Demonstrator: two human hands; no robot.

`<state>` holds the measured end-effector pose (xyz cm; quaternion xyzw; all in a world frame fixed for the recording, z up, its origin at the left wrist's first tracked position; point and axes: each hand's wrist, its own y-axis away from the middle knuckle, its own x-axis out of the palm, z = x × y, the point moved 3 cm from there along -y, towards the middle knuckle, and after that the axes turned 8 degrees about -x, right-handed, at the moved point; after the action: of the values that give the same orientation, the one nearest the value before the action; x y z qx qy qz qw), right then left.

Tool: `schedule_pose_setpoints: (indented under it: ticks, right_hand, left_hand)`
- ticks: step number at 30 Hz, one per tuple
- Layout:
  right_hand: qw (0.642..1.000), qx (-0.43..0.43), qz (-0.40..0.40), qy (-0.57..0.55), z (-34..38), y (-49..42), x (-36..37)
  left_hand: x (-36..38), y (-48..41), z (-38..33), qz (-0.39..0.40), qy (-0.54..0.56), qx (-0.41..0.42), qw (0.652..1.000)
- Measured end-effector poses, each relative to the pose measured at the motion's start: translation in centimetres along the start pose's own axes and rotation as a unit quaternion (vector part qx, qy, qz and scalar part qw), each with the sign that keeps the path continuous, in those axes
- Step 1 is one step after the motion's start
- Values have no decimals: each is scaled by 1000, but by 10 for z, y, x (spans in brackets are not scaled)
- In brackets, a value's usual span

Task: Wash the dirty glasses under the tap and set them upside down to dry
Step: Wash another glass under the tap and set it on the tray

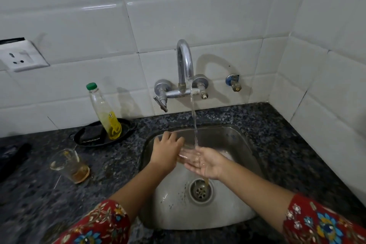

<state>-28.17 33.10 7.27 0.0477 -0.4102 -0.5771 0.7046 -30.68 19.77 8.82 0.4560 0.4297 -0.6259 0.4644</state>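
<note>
- The steel sink is set into a dark speckled counter; everything below is placed from the sink
- Over the sink's back edge, the wall tap is running, and a thin stream of water falls into the middle of the basin
- A clear glass lies on its side above the basin, right where the stream lands, between the two hands
- The left hand is palm down over the sink's left half, fingers spread and nearly straight, laid against the glass's left end (whether the thumb hooks underneath cannot be told)
- The right hand is palm up over the sink's centre, fingers loosely extended and only lightly cupped, with the glass resting on them rather than clasped
- Brownish water runs off the right hand's heel into the drain at the bottom of the sink
- A second glass stands upright on the counter well to the left of the sink, with brown dregs in its base
- Just beyond the sink's back-left corner, a black dish holds a green-capped bottle with some yellow liquid in it
- Both forearms reach over the sink's front edge from red flowered sleeves
</note>
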Motion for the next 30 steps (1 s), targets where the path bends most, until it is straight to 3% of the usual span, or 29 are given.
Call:
schedule_pose_setpoints:
  ticks: [4, 7, 10, 12, 13, 14, 16, 17, 18, 19, 20, 21, 24, 25, 26, 30]
  right_hand:
    - [998, 33, -33, 41, -13, 4, -14]
    - [997, -7, -36, 71, -16, 4, -16]
    - [972, -145, -51, 180, -9, 2, -13]
    - [914, -241, -3, 327, -2, 1, -7]
    - [857, -285, 39, 428, 3, 0, -4]
    - [763, -319, 82, 556, 9, -2, -3]
    - [469, -349, 139, 800, 25, -6, -5]
    - [330, -347, 163, 863, 35, -9, -7]
    - [243, -336, 183, 891, 44, -12, -9]
    - [206, -321, 191, 904, 52, -15, -11]
    - [214, -315, 187, 906, 58, -14, -8]
    - [270, -296, 168, 901, 60, -13, -4]
    - [551, -187, 150, 799, 51, -16, 9]
    - [596, -182, 153, 767, 50, -15, 13]
    - [586, -189, 161, 771, 53, -13, 15]
    - [387, -240, 168, 874, 78, 4, 17]
  left_hand:
    - [-2, 2, 1, -14, -78, 34, 996]
    - [-4, 1, 4, -7, -56, 31, 998]
    - [4, -5, 9, 33, 60, -6, 998]
    - [14, -14, 15, 83, 221, -49, 971]
    - [19, -18, 16, 114, 309, -63, 942]
    - [23, -19, 14, 138, 391, -60, 908]
    - [27, -20, 9, 144, 484, -26, 863]
    - [28, -19, 4, 148, 500, -16, 853]
    - [25, -18, -2, 153, 517, -11, 842]
    - [24, -19, -7, 144, 529, -4, 836]
    - [23, -19, -12, 130, 544, -3, 829]
    - [19, -20, -15, 110, 557, -12, 823]
    - [10, -23, -19, 36, 574, -40, 817]
    - [7, -24, -18, 16, 565, -40, 824]
    - [4, -25, -14, 9, 558, -41, 829]
    - [-12, -29, -6, 89, 571, 24, 816]
